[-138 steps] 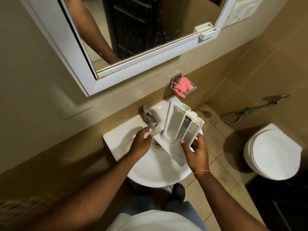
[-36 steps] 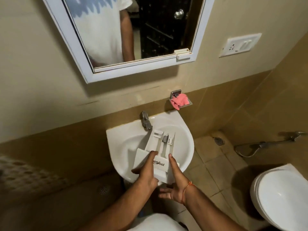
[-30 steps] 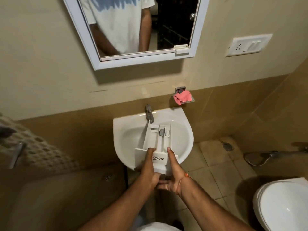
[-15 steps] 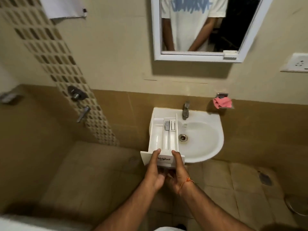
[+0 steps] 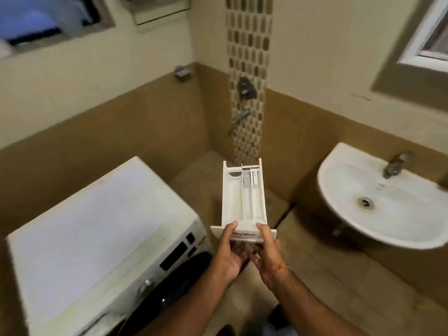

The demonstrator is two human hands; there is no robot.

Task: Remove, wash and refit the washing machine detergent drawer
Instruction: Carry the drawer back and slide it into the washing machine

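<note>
Both my hands are on the detergent drawer point(image 5: 243, 202), held out in mid-air in front of me, roughly level, open side up, long axis pointing away from me toward the corner with the mosaic tile strip point(image 5: 247, 57). Left hand point(image 5: 229, 257): thumb over the top edge of the front panel at its left, palm and fingers cupped under the panel. Right hand point(image 5: 266, 253): thumb over the top edge at the right, fingers curled beneath; orange thread band on that wrist. So both sets of fingers are closed around the front panel, thumbs on top, the rest underneath and mostly hidden. The panel carries a "Whirlpool" label, readable between my two thumbs. Inside the drawer: one wide compartment on the left, two narrower ones on the right, with a small insert at the far end of the narrow ones. The drawer is over the floor, between the washing machine point(image 5: 97, 238) to my left and the sink point(image 5: 378, 197) to my right, touching neither. The machine's white top, dark control panel, a knob and the upper edge of the dark door show; can't see the drawer slot from here. Sink basin is white with a tap point(image 5: 394, 164) on its far rim and a drain in the middle. A wall tap point(image 5: 240, 116) sits on the tile strip beyond the drawer.
</note>
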